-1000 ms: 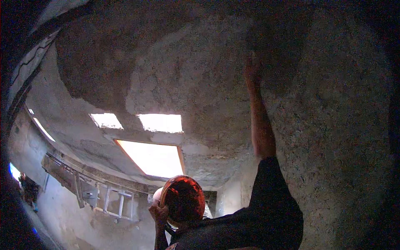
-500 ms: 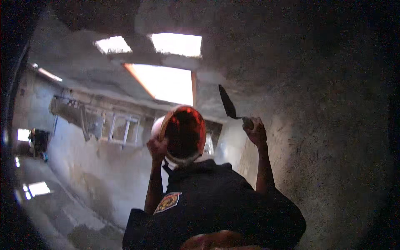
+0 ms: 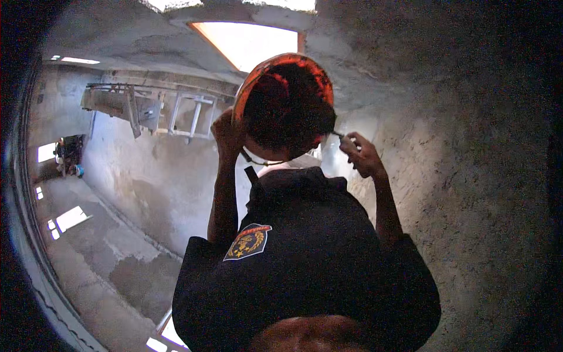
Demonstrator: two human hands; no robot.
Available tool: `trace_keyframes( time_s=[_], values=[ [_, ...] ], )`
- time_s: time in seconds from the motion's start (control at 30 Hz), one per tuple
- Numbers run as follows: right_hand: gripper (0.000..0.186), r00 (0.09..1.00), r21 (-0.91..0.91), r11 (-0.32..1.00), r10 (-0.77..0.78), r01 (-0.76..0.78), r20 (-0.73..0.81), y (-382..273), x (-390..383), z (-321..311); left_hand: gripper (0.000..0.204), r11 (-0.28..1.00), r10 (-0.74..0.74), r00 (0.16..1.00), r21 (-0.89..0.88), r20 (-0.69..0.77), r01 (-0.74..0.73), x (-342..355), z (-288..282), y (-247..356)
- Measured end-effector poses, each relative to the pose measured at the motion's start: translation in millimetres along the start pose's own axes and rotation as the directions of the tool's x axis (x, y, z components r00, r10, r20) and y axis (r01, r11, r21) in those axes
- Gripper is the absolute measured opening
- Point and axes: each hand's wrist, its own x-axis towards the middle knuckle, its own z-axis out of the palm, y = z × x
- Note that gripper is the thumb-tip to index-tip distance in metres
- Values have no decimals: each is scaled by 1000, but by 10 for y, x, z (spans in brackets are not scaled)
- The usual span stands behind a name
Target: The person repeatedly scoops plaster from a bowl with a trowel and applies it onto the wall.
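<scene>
My left hand [image 3: 224, 130] grips the side of a reddish-orange bucket [image 3: 239, 108] near its rim. The bucket's round mouth faces me; its inside is mostly dark, so the contents cannot be made out. Below the rim hangs a thin handle [image 3: 258, 162]. At the bucket's right edge, my right hand [image 3: 362, 156] is closed around the grip of a trowel [image 3: 338, 135]. The trowel's blade is lost in the dark of the bucket's mouth, and whether it touches anything inside cannot be seen.
A rough plastered wall [image 3: 422, 170] rises close on the right. Far left stand a pale ladder-like frame [image 3: 190, 117] and a leaning board [image 3: 134, 111]. A dark, unclear shape [image 3: 70, 154] is by a bright opening. Damp patches mark the grey floor [image 3: 141, 276].
My right hand has brought the trowel down and left, from apart from the bucket to its mouth. In the view, the bucket sits higher, farther right and larger.
</scene>
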Motion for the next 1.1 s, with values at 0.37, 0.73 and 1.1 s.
trace_keyframes(
  time_s=[0.37, 0.73, 1.1],
  values=[
    [32, 988, -465, 875, -83, 133, 127, -523, 271, 5, 24, 997, 73, 995, 20, 67, -75, 69, -332, 386],
    [17, 918, -444, 804, -326, 395, 225, -479, 497, -29, 28, 971, 232, 967, 36, 106, -236, 155, -650, 794],
    [15, 962, 77, 991, -125, 109, 241, -399, 674, -97, 35, 903, 313, 937, 259, 152, -344, 452, -849, 899]
  ],
)
